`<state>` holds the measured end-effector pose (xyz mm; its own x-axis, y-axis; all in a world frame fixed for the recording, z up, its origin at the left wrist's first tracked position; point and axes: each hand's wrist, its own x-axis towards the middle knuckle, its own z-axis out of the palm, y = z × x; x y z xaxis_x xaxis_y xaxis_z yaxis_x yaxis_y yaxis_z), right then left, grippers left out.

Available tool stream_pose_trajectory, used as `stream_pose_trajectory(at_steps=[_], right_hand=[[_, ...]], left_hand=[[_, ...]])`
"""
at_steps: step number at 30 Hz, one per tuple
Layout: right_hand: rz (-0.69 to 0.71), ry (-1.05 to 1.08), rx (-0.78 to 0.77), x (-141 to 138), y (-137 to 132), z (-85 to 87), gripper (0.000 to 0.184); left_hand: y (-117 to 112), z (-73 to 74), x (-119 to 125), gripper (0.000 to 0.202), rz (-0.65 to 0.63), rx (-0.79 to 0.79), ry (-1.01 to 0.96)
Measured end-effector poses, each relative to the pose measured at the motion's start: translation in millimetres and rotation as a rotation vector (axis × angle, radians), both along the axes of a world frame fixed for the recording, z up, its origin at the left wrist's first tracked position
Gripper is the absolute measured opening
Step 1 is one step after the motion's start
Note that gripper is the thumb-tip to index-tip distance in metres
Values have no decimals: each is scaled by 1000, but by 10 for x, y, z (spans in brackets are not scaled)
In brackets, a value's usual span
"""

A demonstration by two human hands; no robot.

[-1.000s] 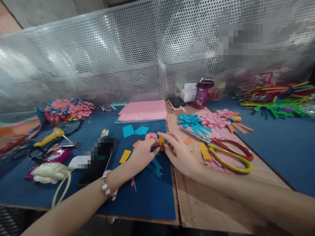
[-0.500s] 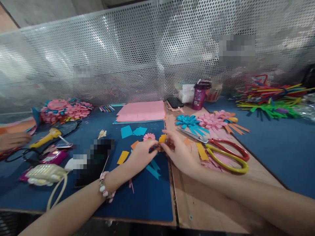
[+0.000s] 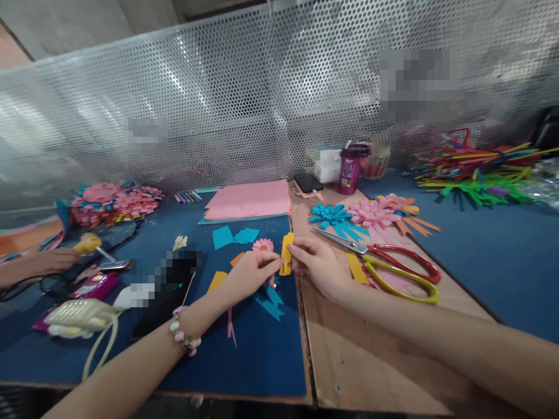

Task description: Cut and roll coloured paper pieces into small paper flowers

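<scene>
More of the yellow paper strip (image 3: 287, 245) shows now, exposing its face for work: my right hand (image 3: 325, 269) clamps it over the counter (image 3: 262, 361); whether my left hand (image 3: 248, 274) pinches too, I can't tell.

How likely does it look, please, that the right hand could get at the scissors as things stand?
Probably yes: the scissors lie close by the right hand with nothing seen over their handles, though that hand appears busy holding the yellow paper.
</scene>
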<state>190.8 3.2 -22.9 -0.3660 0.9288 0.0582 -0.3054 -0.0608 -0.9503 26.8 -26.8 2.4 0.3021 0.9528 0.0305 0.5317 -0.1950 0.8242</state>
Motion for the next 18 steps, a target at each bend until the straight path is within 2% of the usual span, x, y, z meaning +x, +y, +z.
stream_pose_trajectory(at_steps=[5,12,18], right_hand=[[-39,-85,50,-11,11,-40,37],[-81,-89,28,-3,11,-37,33],[-83,-82,45,1,3,-27,34]], left_hand=[[19,-45,-8,25,79,-47,-141],[60,-61,-38,29,285,-36,-335],[74,-62,-56,30,321,-12,-359]])
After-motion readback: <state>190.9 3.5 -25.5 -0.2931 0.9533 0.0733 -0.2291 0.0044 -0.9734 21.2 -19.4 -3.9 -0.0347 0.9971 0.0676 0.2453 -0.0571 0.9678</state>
